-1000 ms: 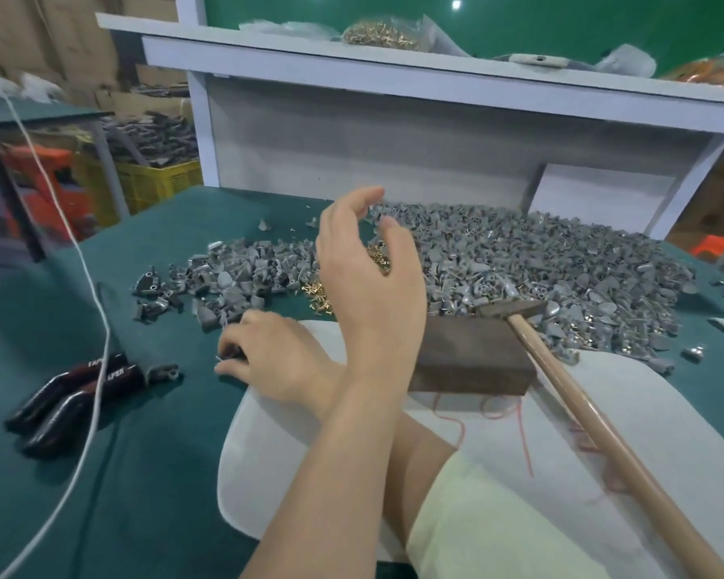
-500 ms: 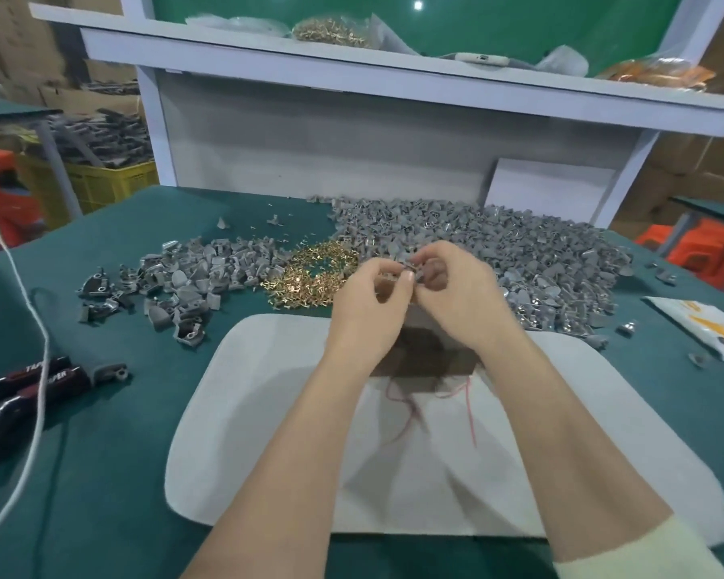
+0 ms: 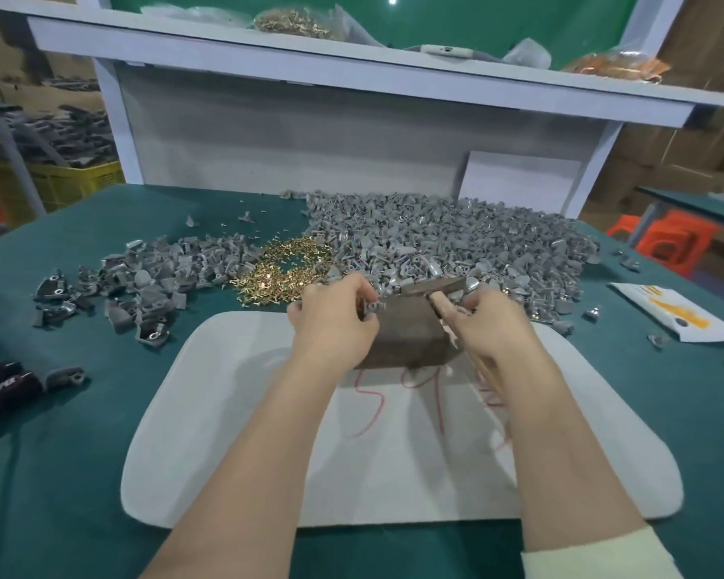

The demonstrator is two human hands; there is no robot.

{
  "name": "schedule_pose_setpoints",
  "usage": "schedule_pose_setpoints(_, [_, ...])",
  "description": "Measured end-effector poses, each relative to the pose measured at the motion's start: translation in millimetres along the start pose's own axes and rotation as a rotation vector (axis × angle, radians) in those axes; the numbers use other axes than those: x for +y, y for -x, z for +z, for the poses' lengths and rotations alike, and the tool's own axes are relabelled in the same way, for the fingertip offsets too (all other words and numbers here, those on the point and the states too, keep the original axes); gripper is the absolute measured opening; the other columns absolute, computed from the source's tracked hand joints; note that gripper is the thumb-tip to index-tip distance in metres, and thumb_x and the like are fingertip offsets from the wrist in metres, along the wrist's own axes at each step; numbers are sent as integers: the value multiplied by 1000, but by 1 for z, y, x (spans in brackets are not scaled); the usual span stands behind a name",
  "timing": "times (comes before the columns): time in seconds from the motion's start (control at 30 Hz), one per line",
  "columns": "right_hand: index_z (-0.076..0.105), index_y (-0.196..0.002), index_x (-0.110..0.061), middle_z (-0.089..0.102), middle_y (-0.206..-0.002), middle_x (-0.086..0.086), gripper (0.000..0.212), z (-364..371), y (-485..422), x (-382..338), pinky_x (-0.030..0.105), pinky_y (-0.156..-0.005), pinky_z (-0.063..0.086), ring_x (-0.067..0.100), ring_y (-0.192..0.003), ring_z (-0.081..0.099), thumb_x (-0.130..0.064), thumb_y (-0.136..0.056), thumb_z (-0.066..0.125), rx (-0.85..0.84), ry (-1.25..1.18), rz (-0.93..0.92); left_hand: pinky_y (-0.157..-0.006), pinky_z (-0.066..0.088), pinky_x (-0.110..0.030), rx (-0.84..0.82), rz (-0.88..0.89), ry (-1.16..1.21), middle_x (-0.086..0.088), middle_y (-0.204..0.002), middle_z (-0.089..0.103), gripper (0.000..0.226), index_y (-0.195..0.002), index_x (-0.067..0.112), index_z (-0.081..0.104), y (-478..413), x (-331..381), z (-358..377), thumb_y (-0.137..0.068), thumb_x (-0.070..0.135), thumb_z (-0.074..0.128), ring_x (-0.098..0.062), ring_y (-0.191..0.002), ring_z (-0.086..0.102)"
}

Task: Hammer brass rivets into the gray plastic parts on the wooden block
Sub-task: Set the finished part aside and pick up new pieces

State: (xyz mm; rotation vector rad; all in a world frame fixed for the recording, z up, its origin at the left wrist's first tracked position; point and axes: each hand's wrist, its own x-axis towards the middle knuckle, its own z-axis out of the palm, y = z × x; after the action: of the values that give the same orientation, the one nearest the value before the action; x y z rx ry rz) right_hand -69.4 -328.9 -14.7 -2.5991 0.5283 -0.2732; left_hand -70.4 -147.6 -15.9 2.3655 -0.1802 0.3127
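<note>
Holding-and-striking step. Left hand [image 3: 335,328] pinches a gray part [image 3: 370,307] on the far left edge of the wooden block [image 3: 406,340], mid-counter. Right hand [image 3: 494,328] grips the hammer [image 3: 429,286] handle, head resting on the block's far edge. Next, probably: raise the hammer, hit the part squarely, fingers clear.

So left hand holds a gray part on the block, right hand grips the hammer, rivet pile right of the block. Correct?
No: the head view shows the rivet pile behind and left of the block. The left hand does hold a gray part on it, and the right hand grips the hammer.
</note>
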Motion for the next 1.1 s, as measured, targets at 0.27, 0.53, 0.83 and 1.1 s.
schedule_pose_setpoints(0.27, [64,-110,-21,60,-116,7,21,8,7,-43,34,-93,45,25,-106,56,-27,-91,55,152,-114,-230,-91,27,-35,65,-64,-79,5,-110,57,3,-90,30,58,-3,-2,4,-91,28,56,-23,-114,47])
schedule_pose_setpoints(0.53, [70,-103,-22,69,-105,0,18,31,1,-113,30,-85,50,17,-91,61,-19,-93,55,-15,-141,-436,-70,39,-11,637,-140,680,13,-83,56,5,-89,19,53,-10,-6,-26,-93,19,57,1,-78,54])
schedule_pose_setpoints(0.83, [66,-99,-8,68,-104,11,19,89,-3,-173,35,-80,51,29,-94,64,-9,-89,49,-326,285,-542,-94,50,-45,822,-402,1163,-20,-109,64,10,-86,21,54,-17,-17,-34,-93,15,57,-30,-103,62])
schedule_pose_setpoints(1.1, [67,-100,-17,69,-103,1,27,99,4,-180,28,-73,45,23,-100,64,-21,-95,41,-236,317,-685,-90,52,-38,795,-380,1150,-8,-104,65,10,-86,23,55,-17,-17,-30,-93,16,58,-22,-92,62])
